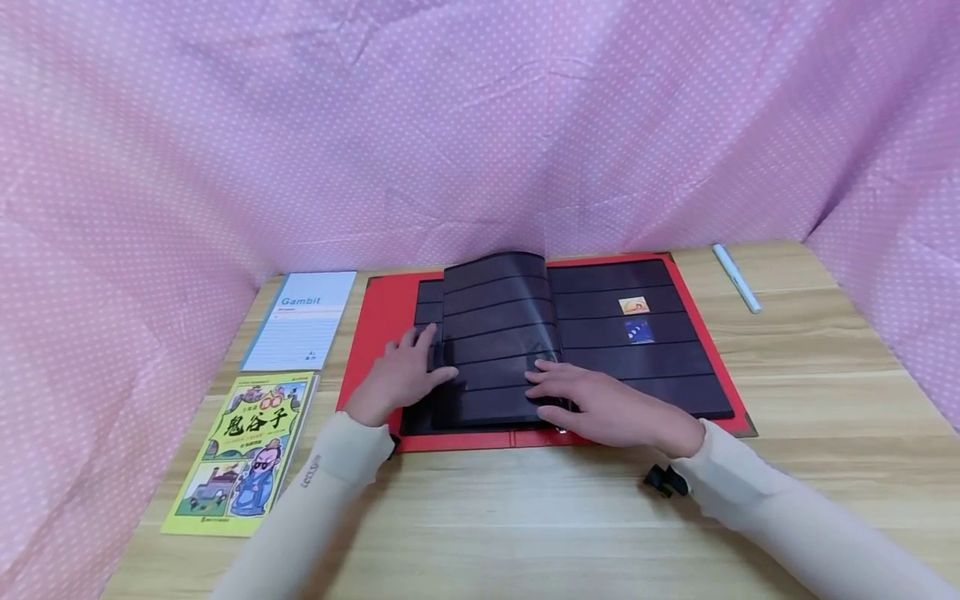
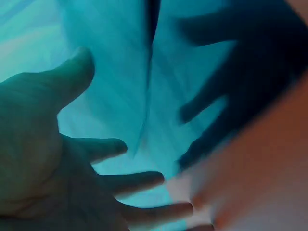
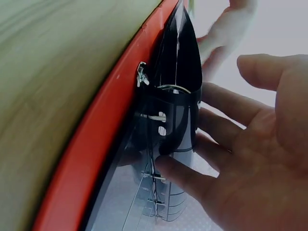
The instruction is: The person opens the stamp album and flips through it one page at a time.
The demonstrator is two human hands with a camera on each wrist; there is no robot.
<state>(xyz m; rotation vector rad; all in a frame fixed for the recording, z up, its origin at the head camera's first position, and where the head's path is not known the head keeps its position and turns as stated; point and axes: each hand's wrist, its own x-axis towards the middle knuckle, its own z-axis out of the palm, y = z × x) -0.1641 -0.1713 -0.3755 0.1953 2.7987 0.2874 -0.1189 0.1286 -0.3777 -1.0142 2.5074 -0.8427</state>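
Note:
A red stamp album (image 1: 390, 321) lies spread on the table, with black pocket pages on metal rings. One black page (image 1: 495, 325) bows up over the left side. My left hand (image 1: 401, 371) is at that page's left edge, fingers spread; the left wrist view is blue-tinted and blurred. My right hand (image 1: 600, 404) reaches to the page near the spine. In the right wrist view its fairly straight fingers (image 3: 224, 101) touch the curved page beside the rings (image 3: 161, 118). Two stamps, one orange and cream (image 1: 633, 306), one blue (image 1: 640, 332), sit in the right page.
At the left lie a pale blue notebook (image 1: 300, 321) marked Gambit and, nearer, a yellow-green comic book (image 1: 240, 454). A light blue pen (image 1: 737, 277) lies at the back right of the wooden table (image 1: 525, 517). Pink dotted cloth (image 1: 480, 125) hangs behind and at the sides.

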